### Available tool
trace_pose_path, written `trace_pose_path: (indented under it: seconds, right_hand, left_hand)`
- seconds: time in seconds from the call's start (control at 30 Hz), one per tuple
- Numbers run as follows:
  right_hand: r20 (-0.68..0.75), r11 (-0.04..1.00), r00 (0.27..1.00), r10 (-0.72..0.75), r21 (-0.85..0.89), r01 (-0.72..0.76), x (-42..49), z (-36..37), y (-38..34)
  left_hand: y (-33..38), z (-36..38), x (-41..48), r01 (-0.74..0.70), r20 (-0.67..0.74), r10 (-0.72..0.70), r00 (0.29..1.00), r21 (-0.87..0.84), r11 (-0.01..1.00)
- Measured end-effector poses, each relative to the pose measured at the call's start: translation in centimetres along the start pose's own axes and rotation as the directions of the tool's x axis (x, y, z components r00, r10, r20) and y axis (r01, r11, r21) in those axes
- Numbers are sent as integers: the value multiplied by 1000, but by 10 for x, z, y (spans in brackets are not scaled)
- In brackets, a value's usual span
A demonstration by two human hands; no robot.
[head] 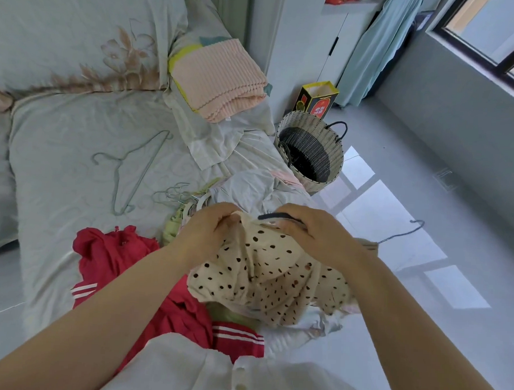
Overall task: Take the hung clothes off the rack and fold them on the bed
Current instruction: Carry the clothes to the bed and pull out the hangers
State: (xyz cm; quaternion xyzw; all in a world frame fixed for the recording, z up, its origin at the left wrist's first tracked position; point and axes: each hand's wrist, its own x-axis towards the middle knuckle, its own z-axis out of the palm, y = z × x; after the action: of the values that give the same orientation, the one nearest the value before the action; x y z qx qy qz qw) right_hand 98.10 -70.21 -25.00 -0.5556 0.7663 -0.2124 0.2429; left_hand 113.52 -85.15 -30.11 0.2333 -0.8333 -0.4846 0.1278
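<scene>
Two curled grips, left hand [210,225] and right hand [310,230], pinch a crumpled cream garment [263,283] (dark-spotted, on a black hanger [275,216]).

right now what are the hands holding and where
The cream polka-dot garment, at its top edge: the left hand pinches the fabric, the right hand grips the dark hanger along with it.

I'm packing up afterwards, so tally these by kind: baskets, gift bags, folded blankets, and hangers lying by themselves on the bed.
Woven basket: 1
Gift bag: 1
Folded pink blanket: 1
Green hanger lying alone: 1
Total: 4
Bunched hangers left out: too tangled to count.
</scene>
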Motion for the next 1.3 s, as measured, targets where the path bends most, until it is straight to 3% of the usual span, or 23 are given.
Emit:
trace_pose_path:
  seconds: [0.1, 0.2, 0.23, 0.33, 0.4, 0.53, 0.6, 0.7, 0.97, 1.07, 1.13, 1.23, 1.3]
  right_hand:
    - [-10, 997, 1000, 18, -76, -19, 2, 7, -9]
    - [98, 1000, 995, 2, 5, -3, 2, 5, -10]
    - [147, 1000, 989, -2, 7, 1, 2, 3, -10]
    - [262, 1000, 965, -2, -13, 5, 0, 5, -8]
    - [252, 999, 968, -10, 51, -3, 1, 1, -9]
    - [-118, 894, 984, 134, 444, -68, 5, -36, -5]
    - [-255, 826, 946, 200, 563, -23, 5, -49, -6]
    - [-342, 822, 923, 179, 567, 50, 12, -49, -19]
    - [-508, 794, 858, -76, 490, 360, 30, -88, -73]
    - [-447, 769, 877, -174, 495, 404, 41, -89, -91]
    - [-404, 784, 884, -237, 458, 419, 50, -78, -105]
    - [-469, 750, 862, -194, 495, 439, 68, -59, -119]
    - [-508, 728, 852, -126, 536, 427, 80, -50, -118]
  left_hand:
    - [21, -3, -4, -118, 146, 130, 981, -93, 989]
    - [11, -8, 1, -346, 212, 318, 924, 114, 931]
    - [3, -12, 2, -358, 212, 317, 925, 200, 912]
    - [-12, -14, 6, -294, 145, 258, 955, 380, 877]
    - [-12, -11, 7, -231, 170, 167, 971, 493, 839]
    - [-17, -5, 1, -20, 191, -126, 973, 616, 787]
    - [-23, -6, -8, 11, 162, -114, 980, 531, 847]
    - [-25, -4, -13, 98, 54, -119, 991, 285, 953]
    - [-25, -13, -9, 228, 115, -232, 966, 48, 973]
    - [-27, -24, -14, -8, 11, 6, 1000, 185, 983]
    - [-23, -30, -12, -78, -52, 90, 995, 192, 978]
    - [-17, -31, -14, -102, -68, 107, 992, 65, 993]
    - [-14, -31, -19, -43, 1, 43, 999, -32, 999]
